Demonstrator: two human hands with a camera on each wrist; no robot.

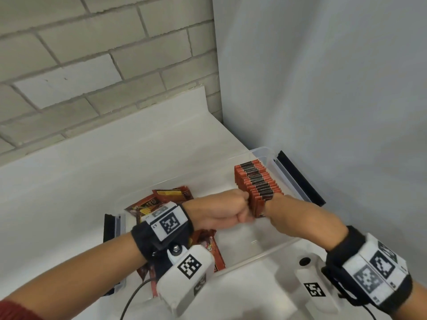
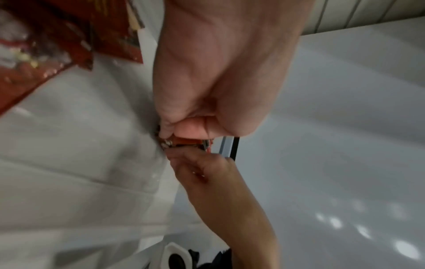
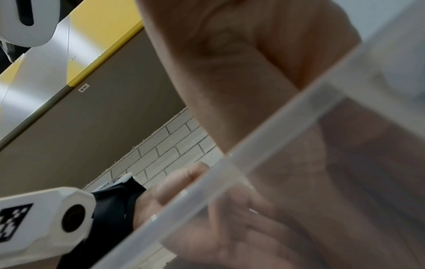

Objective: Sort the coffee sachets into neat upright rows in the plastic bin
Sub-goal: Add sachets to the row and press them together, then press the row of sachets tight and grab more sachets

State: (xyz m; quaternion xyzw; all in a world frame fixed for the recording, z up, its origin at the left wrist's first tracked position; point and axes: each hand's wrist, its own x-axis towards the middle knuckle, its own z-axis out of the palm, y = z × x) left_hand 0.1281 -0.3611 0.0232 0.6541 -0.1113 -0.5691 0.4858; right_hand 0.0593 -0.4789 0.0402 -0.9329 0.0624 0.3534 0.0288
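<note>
Your clear plastic bin [image 1: 263, 251] sits on the white counter [image 1: 69, 181], in the corner. One row of sachets [image 1: 257, 183] already stands up straight along its right side. A messy pile of loose sachets [image 1: 171, 197] still lies flat on the left side, so I think you are less than halfway. Your left hand [image 1: 221, 211] is curled tight against the near end of the row. Your right hand [image 1: 277, 204] squeezes that end from the other side.

Your left hand [image 1: 221, 212] covers the near end of the upright row [image 1: 258, 183]; your right hand's [image 1: 277, 210] fingers are hidden behind it.
</note>
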